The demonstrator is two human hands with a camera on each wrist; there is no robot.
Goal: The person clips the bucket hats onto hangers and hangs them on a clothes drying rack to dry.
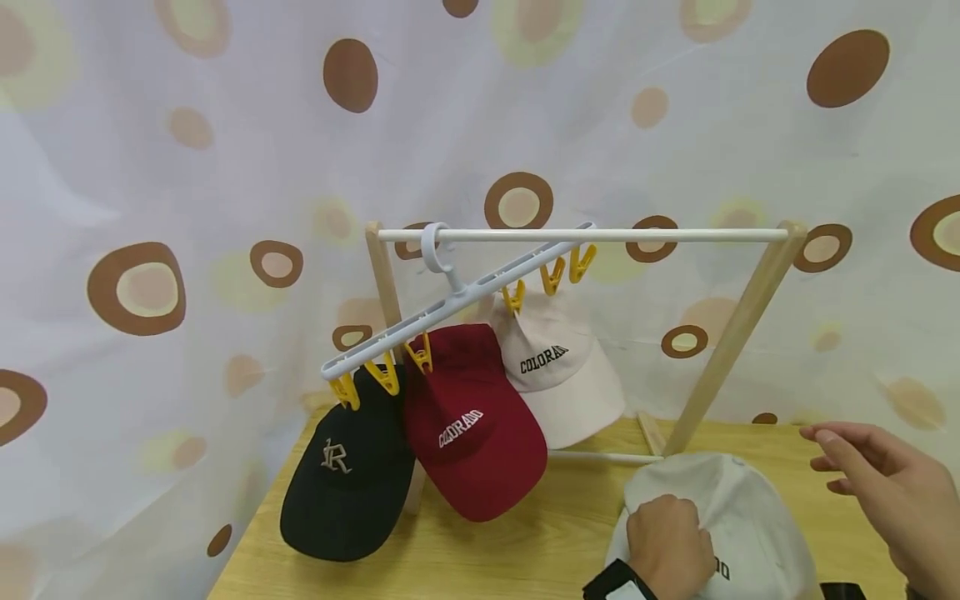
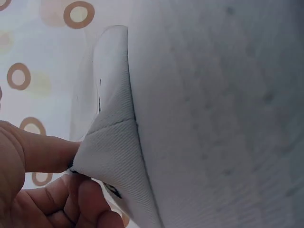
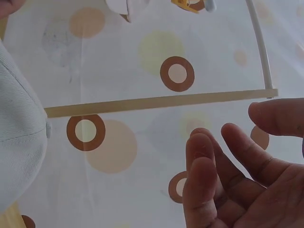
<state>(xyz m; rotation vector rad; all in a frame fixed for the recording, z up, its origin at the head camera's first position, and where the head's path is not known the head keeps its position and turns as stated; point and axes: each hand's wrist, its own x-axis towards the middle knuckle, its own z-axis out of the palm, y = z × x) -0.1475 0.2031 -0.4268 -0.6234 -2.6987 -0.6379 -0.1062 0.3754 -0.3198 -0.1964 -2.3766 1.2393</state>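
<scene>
A pale grey baseball cap (image 1: 738, 508) with dark lettering is at the lower right of the head view. My left hand (image 1: 670, 542) pinches its fabric between thumb and curled fingers, as the left wrist view shows on the cap (image 2: 111, 152). To the right of that cap my right hand (image 1: 892, 492) is held apart, its fingers loosely bent with nothing between them. A white clip hanger (image 1: 457, 300) hangs tilted from a rack, carrying a black cap (image 1: 352, 483), a red cap (image 1: 480, 433) and a cream cap (image 1: 562, 367) in yellow clips (image 1: 382, 375).
The rack has a white top bar (image 1: 600, 236) and wooden legs (image 1: 735, 342). It stands on a wooden table (image 1: 510, 550) before a spotted curtain (image 1: 225, 167). Two yellow clips (image 1: 581, 262) at the hanger's far end hold nothing. A black object (image 1: 842, 591) shows at the bottom edge.
</scene>
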